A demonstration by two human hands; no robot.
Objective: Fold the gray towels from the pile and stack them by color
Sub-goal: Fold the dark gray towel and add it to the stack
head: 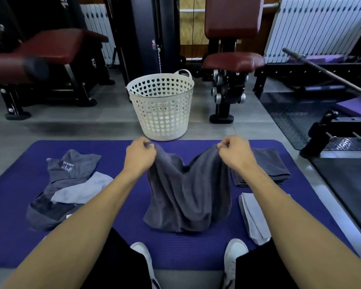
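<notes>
We pinch dark gray towel (188,192) corners, left hand (139,156) & right hand (236,153), fingers clamped; hangs open for folding, w/ stacks nearby.

Towel (188,197): dark gray, plain. Mat (121,232): purple, finely ribbed. Basket (162,107): cream, pierced with heart-shaped holes. Pile (65,190): dark gray mixed with light gray; white lettering noted on one piece. Dark stack (269,165): charcoal. Light stack (252,217): pale gray.
</notes>
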